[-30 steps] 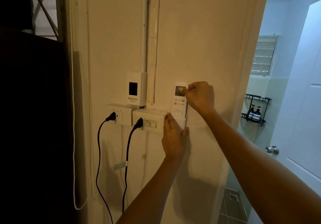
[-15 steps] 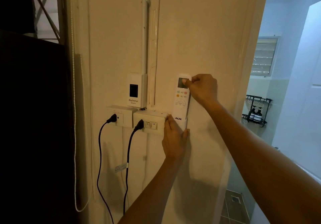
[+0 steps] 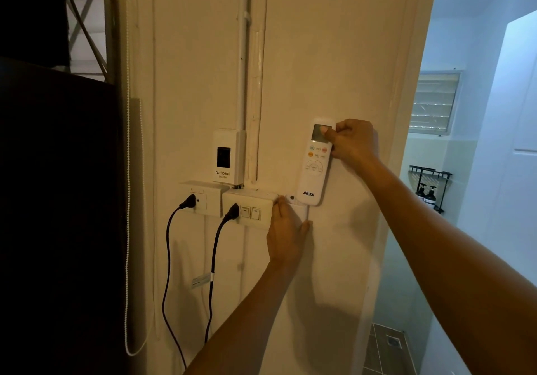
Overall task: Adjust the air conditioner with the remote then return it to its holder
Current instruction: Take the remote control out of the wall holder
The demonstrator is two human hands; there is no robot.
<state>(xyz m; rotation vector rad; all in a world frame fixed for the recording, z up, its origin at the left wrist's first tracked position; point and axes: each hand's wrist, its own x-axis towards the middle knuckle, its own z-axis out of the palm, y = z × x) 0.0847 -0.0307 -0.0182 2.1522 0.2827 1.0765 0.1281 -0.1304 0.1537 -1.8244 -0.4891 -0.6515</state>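
Right hand (image 3: 353,142) pinches the upright remote (image 3: 314,165) near its top; its holder (image 3: 302,210), under the left hand (image 3: 286,235), sits directly below.

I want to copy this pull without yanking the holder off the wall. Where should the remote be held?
Grip the remote at its top end, beside the screen, coming from its right edge as the right hand does. It stands upright, its top end exposed. The left hand braces the holder below.
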